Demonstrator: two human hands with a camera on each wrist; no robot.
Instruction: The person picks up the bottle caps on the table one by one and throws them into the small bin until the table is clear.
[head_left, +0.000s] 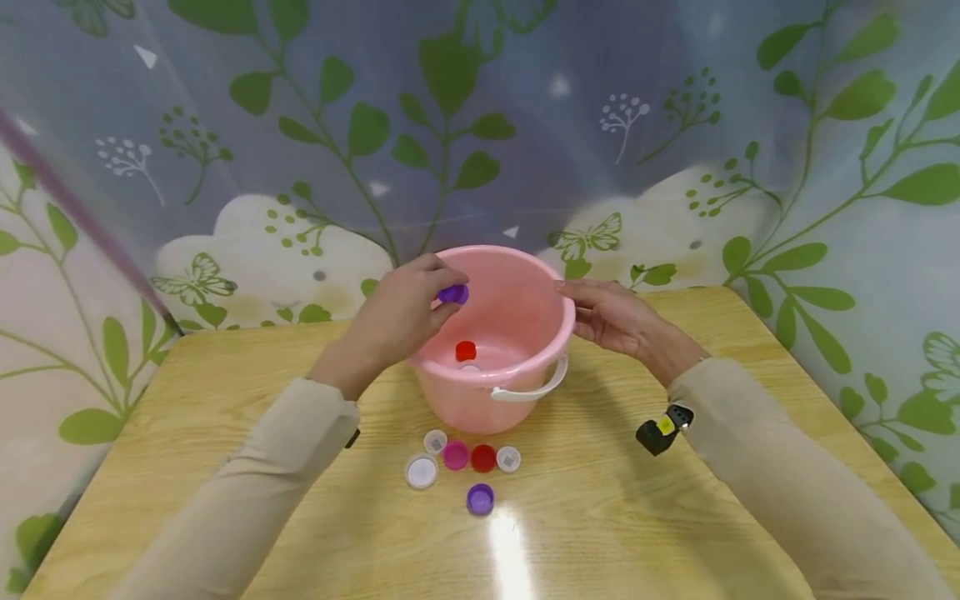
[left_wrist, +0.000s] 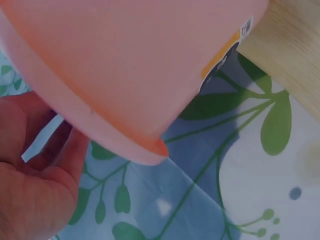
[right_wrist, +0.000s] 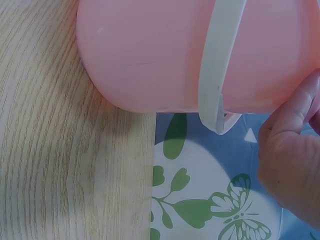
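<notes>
sleeves [head_left: 255,467] reach forward, left grip [head_left: 397,310] pinching purple cap [head_left: 453,294] over pink bucket [head_left: 468,408], right grip [head_left: 615,318] holding its rim [head_left: 567,323].

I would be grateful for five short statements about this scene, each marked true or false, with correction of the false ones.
1. The left hand holds a purple round cap at the opening of the pink plastic bucket. True.
2. The right hand holds the white curved handle. False: it touches the bucket itself.
3. A red round cap lies inside the bucket. True.
4. The other red round cap on the wooden table lies between two green caps. False: it lies between a magenta round cap and a small white round cap.
5. A second purple round cap lies on the table. True.
</notes>
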